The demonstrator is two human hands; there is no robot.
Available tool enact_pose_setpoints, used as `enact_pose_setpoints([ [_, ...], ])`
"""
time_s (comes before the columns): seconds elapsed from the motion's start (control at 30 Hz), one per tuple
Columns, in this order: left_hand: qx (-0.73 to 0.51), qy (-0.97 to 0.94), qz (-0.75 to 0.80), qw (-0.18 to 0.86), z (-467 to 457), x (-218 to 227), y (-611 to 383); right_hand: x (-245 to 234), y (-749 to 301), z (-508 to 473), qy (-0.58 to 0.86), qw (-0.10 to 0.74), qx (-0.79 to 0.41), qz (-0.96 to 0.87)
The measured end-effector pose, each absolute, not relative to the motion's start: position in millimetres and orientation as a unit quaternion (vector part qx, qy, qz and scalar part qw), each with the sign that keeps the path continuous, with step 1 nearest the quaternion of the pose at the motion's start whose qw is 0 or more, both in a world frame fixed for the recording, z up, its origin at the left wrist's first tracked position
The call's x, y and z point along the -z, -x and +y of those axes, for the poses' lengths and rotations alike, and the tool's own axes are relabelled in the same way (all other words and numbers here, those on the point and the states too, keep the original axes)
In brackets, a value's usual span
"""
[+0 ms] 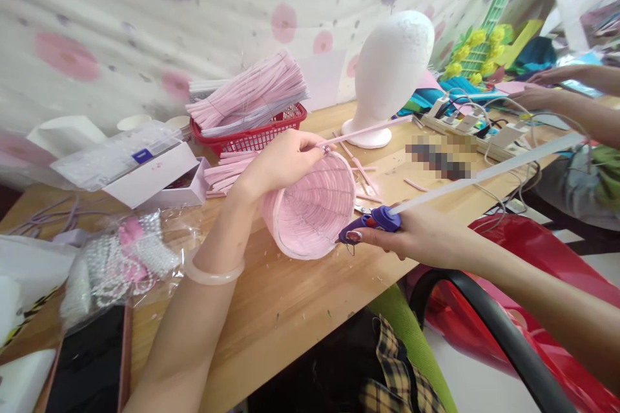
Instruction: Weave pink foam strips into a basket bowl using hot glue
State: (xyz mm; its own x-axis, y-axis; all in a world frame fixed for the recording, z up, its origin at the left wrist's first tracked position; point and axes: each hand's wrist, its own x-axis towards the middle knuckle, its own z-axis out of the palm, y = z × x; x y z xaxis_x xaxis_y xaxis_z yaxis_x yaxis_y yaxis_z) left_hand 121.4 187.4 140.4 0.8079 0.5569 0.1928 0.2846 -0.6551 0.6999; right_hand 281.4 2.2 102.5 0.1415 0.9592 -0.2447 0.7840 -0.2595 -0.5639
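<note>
A pink, cup-shaped woven basket (314, 206) lies tilted on the table, its open mouth facing me. My left hand (290, 158) is over its upper rim, pinching a pink chenille stem (372, 130) that points away to the right. In my right hand (407, 232) is a blue glue gun (371, 224), its tip close to the basket's lower right rim. A long whitish glue stick (484, 174) sticks out of the back of the gun. Scissors (362, 209), partly hidden, lie behind the gun.
Behind stand a red basket (252, 140) of chenille stems and a white foam head (394, 71). At left are a clear plastic box (116, 151), bagged pearl strings (140, 251) and a dark tablet-like object (92, 361). A power strip (455, 132) with cables and another person's hands (542, 87) are at right.
</note>
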Motion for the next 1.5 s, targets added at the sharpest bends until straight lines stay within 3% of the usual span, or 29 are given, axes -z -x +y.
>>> enact_pose_setpoints([
  [0.43,-0.194,-0.870,0.248,0.381,185.6,-142.6,-117.7,-113.2,-273.8,-5.0,0.739,0.158,-0.336,-0.563],
  [0.87,-0.205,-0.851,0.240,0.419,199.2,-136.6,-114.1,-96.5,-285.0,-16.0,0.744,0.225,-0.340,-0.529],
  [1.17,-0.190,-0.856,0.279,0.391,213.6,-138.3,-103.5,-87.9,-372.5,-18.3,0.862,0.306,-0.167,-0.368],
  [1.5,-0.142,-0.879,0.291,0.350,213.2,-146.7,-92.9,-65.8,-418.0,-8.1,0.885,0.242,-0.090,-0.388],
])
